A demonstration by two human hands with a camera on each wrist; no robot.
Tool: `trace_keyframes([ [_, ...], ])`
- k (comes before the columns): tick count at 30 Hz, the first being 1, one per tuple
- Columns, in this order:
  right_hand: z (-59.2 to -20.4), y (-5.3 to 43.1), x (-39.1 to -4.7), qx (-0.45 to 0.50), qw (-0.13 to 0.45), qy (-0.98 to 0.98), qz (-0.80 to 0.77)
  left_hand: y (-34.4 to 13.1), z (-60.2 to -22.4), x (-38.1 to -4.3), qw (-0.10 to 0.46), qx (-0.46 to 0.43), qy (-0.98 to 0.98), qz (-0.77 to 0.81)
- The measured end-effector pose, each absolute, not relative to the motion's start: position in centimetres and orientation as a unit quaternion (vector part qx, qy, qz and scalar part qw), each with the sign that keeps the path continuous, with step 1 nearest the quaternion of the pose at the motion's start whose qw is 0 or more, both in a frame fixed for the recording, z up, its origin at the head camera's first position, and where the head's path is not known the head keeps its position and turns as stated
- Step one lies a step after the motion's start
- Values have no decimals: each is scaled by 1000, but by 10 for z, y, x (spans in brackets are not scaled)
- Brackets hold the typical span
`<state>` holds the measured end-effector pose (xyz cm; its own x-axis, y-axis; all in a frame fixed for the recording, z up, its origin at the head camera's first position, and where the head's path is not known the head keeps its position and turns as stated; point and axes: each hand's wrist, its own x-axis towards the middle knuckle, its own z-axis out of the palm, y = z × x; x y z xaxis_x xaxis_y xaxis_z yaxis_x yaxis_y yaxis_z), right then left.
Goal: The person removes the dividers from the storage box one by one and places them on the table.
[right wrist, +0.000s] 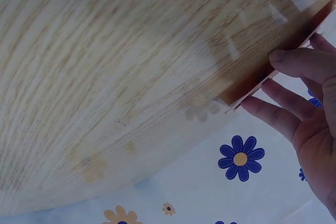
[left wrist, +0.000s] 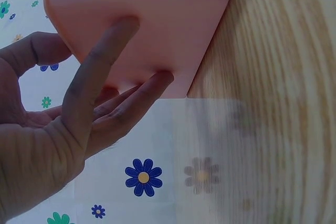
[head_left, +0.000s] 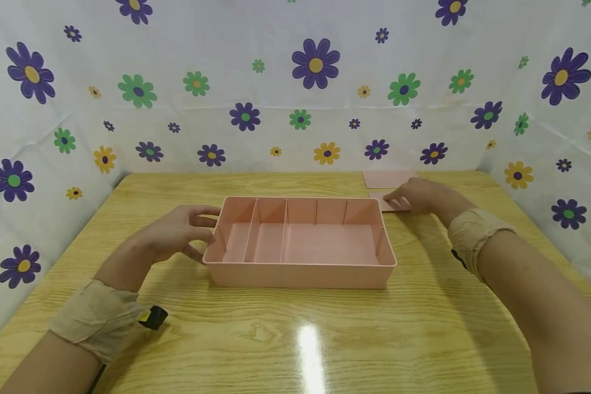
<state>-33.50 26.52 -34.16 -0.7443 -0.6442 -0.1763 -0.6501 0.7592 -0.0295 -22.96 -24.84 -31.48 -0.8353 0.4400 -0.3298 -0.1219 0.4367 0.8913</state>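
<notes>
A pink organizer box stands on the table, with thin dividers splitting its left part into two narrow compartments and a wide one at the right. My left hand is at the box's left end; in the left wrist view its fingertips touch the outer end wall. Beyond the back right corner, my right hand pinches a flat pink divider panel. In the right wrist view the thumb is on one face of that panel and the fingers are behind it, its edge tilted above the table.
A second flat pink panel lies at the table's back edge, just behind the pinched one. The wood-grain table is bordered by a flowered white cloth at the back and sides. Each wrist wears a tan wrap.
</notes>
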Motion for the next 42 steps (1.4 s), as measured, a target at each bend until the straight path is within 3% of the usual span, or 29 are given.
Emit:
trace_keyframes([
  [23,-354,264,-336,-283,86,954,-38,-247,-315,-230,274,102,794,534],
  [33,-353,266,-335,-326,54,943,-39,-247,-313,-229,268,104,799,528],
  [42,-358,265,-335,-295,67,953,-31,-247,-314,-228,272,111,805,516],
])
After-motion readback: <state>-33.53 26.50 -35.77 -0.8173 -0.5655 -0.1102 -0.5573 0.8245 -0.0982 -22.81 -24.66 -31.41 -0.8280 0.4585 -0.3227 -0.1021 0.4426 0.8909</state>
